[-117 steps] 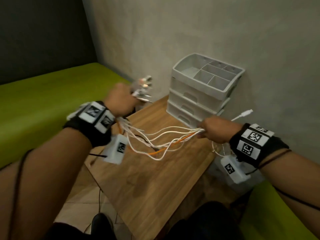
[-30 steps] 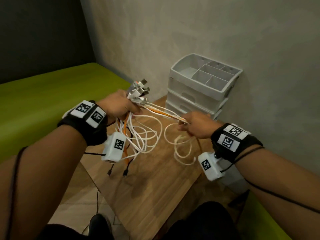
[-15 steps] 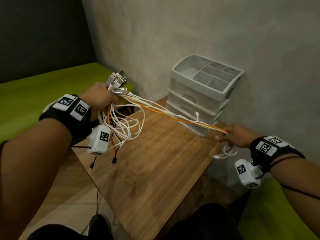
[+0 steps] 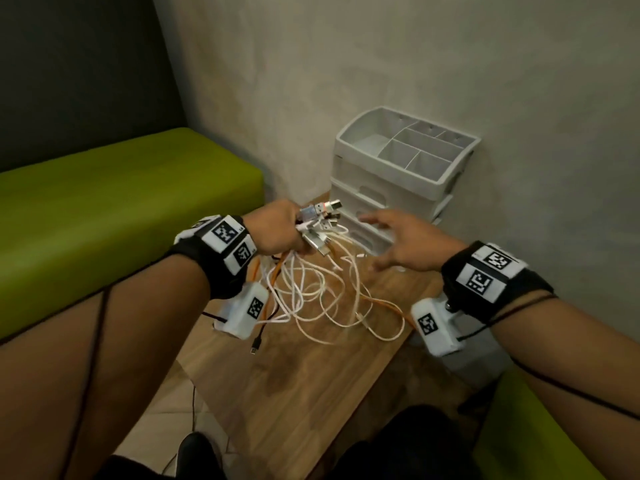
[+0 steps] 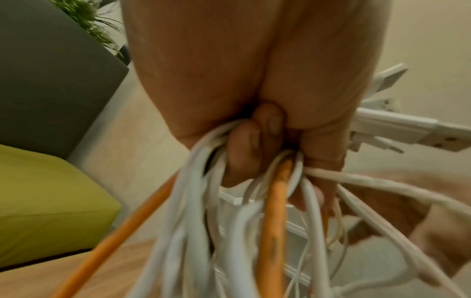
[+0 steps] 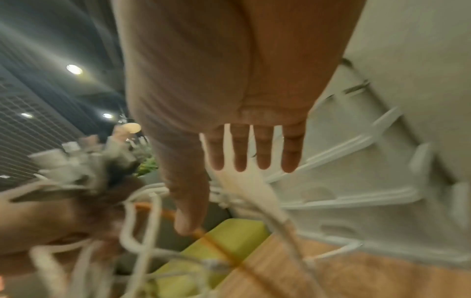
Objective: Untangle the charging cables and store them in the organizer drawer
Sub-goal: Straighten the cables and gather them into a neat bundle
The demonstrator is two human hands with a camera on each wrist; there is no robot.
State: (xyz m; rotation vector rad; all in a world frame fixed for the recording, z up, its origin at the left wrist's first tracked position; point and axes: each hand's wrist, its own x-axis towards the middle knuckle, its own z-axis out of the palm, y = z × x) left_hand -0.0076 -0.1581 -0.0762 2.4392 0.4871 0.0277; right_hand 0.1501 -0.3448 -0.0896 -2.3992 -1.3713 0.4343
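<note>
My left hand grips a bundle of white and orange charging cables just below their plugs, which stick out past the fist. The cables run out under my curled left fingers and hang in loose loops onto the wooden table. My right hand hovers with spread fingers in front of the grey organizer's lower drawers, holding nothing. The organizer stands against the wall; its drawers look closed.
A green bench runs along the left, and another green cushion lies at lower right. The table's left edge drops to a tiled floor. A black plug dangles over the table.
My right hand let go of the stretched cables and moved back left toward the organizer's drawers. The cables fell slack onto the table. My left hand moved right, closer to the organizer.
</note>
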